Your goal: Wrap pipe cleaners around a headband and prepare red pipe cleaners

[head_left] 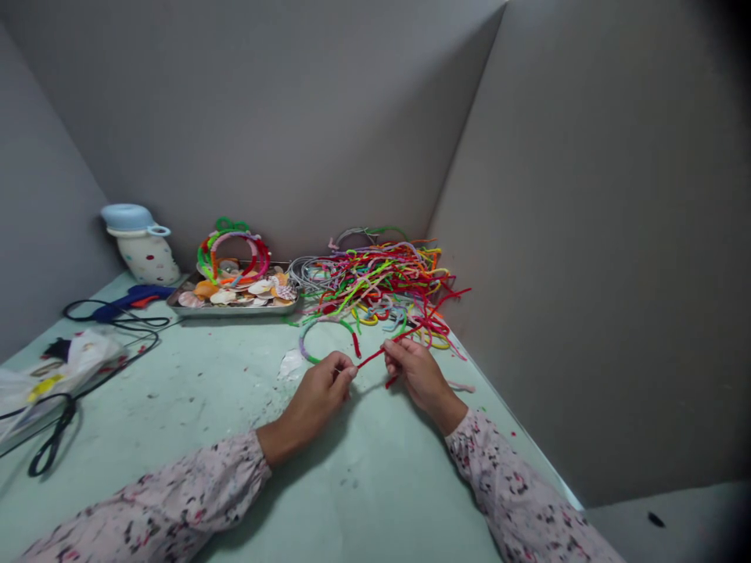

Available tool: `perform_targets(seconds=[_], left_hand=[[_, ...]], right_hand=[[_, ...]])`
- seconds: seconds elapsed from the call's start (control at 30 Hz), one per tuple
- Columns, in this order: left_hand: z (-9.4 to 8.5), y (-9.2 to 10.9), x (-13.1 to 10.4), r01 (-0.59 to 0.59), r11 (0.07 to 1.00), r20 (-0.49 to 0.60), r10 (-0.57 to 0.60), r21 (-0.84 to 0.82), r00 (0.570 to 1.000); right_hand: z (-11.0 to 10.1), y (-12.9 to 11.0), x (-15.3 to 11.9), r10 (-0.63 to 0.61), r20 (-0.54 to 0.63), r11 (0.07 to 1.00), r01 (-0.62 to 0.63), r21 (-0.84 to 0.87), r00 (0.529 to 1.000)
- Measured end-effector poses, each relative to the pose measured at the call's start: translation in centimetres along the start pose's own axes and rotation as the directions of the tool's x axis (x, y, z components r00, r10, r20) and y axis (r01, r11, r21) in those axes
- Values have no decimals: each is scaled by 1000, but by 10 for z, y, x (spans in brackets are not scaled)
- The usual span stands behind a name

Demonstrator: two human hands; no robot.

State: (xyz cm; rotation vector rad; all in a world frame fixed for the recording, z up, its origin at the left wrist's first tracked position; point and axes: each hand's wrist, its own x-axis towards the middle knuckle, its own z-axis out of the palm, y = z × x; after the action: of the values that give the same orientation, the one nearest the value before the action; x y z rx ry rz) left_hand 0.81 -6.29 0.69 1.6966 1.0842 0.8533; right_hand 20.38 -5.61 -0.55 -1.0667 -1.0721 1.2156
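Note:
A thin red pipe cleaner (371, 359) runs between my two hands above the table. My left hand (325, 385) pinches its lower left end. Fingers of my right hand (411, 370) are closed on it farther along, and a short red piece pokes out below them. Just behind my hands lies a ring (303, 341) wrapped in purple and green, with a red stretch on its right side. Beyond it spreads a tangled pile of coloured pipe cleaners (381, 274), with bare wire loops (314, 274) at its left.
A metal tray (235, 311) holds shells and several wrapped rings (258, 254). Left of it are a spotted bottle (148, 258), a blue tool (126, 303) with a black cable (149, 344), and a plastic bag (94, 353). Grey walls (587, 234) enclose the table (199, 391).

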Motion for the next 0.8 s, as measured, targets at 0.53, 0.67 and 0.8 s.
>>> perform_targets(seconds=[0.53, 0.67, 0.8], left_hand=[[-3, 8, 0, 423, 651, 431, -159, -630, 888], [2, 2, 0, 254, 837, 328, -95, -485, 940], [7, -5, 1, 103, 956, 234, -38, -275, 972]], right_hand=[[-1, -9, -3, 66, 95, 976, -84, 201, 993], [2, -7, -2, 37, 40, 994, -41, 99, 999], [3, -5, -2, 9, 22, 1000, -10, 27, 1000]])
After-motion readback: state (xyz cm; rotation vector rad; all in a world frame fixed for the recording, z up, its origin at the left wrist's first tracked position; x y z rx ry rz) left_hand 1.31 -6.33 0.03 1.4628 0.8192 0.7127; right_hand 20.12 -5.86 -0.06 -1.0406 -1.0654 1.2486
